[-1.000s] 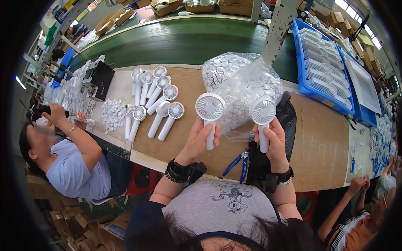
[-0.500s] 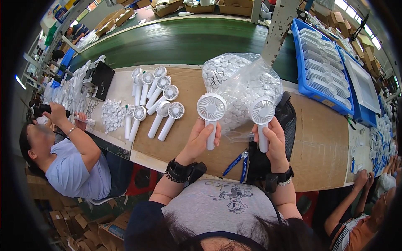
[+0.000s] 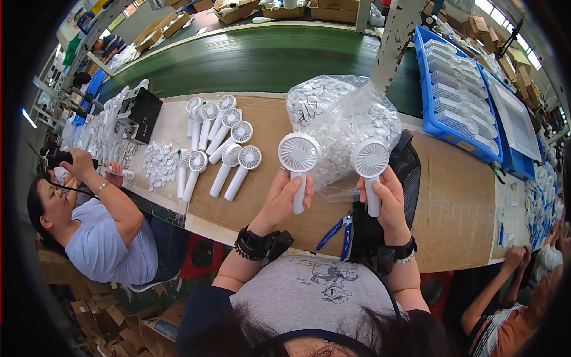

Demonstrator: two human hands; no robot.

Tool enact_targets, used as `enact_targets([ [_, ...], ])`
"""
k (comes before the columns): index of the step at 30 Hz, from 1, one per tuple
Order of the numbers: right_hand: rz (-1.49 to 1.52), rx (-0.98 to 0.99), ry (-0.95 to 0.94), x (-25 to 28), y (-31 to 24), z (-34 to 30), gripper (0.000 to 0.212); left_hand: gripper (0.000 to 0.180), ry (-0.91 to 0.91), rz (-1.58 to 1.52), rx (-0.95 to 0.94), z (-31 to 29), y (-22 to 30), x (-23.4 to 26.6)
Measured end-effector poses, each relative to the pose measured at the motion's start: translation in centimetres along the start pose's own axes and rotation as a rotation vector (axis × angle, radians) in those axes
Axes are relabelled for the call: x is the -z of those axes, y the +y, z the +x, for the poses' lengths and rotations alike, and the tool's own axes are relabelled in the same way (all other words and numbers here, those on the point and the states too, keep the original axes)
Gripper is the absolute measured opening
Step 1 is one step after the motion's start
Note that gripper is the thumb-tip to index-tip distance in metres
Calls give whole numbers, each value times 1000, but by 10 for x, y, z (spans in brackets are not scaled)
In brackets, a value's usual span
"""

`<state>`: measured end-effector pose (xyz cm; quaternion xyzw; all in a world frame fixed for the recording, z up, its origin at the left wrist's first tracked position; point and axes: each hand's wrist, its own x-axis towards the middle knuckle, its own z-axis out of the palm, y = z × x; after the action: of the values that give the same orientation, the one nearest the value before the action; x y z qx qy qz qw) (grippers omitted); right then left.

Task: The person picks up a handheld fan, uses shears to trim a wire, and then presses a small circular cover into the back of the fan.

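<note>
White handheld fans (image 3: 298, 156) (image 3: 371, 160) upright, handles gripped in both hands (image 3: 284, 199) (image 3: 388, 205).

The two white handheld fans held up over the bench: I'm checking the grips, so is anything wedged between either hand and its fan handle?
Nothing visible. The left hand wraps directly around the handle of one white fan, and the right hand around the other fan. The clear bag of white parts lies behind them.

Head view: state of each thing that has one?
Left hand: shut on left fan, upright.
Right hand: shut on right fan, upright.
Fans on bench: lying flat, in rows.
Bag of caps: full, mouth not visible.
Pliers: lying on bench, untouched.
</note>
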<state>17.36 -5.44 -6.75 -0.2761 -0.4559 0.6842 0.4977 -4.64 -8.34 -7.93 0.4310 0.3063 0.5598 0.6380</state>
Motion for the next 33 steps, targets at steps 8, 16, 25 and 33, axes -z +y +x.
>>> enact_targets([
  [8,-6,-6,3,0,0,0,30,32,-10,-31,9,-1,0,3],
  [16,-31,-37,-4,0,2,1,34,31,-46,-108,5,2,-1,4],
  [25,-55,-12,26,-3,1,0,37,36,-46,-112,25,2,0,6],
  [33,-61,-6,47,-4,1,1,37,36,-11,-261,58,2,7,4],
])
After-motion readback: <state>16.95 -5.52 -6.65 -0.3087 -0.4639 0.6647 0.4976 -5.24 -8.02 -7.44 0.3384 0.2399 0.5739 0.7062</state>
